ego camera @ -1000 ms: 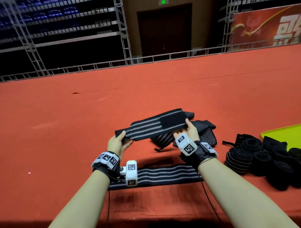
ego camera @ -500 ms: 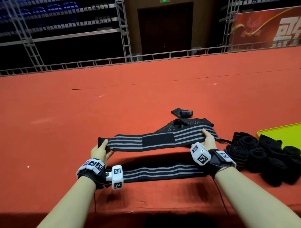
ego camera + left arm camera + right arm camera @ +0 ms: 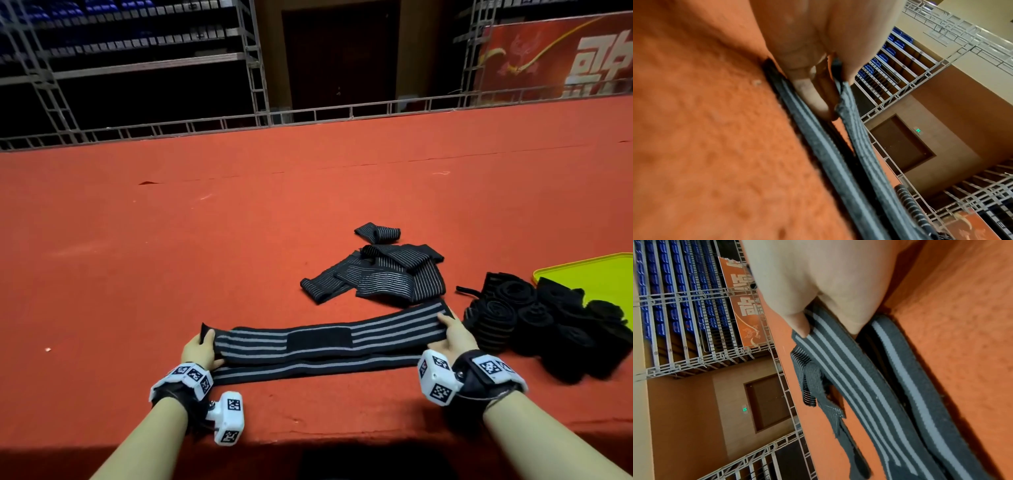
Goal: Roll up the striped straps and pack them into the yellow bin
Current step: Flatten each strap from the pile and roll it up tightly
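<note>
striped strap [image 3: 329, 337] spans left-right between both hands, long axis parallel to counter [image 3: 171, 257] edge; left hand [image 3: 200, 349] and right hand [image 3: 457, 334] each pinch one end, equally near, above a second strap [image 3: 308, 368].

Both forearms reach forward, well apart; the left hand [image 3: 200, 349] and right hand [image 3: 457, 334] each pinch cloth (thumbs uppermost).

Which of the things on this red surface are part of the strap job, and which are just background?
Job:
- held strap, gripped by left hand and right hand
- flat strap beneath it
- loose strap pile
- rolled straps
- yellow bin

Background:
- metal railing
- red banner
- door
</note>
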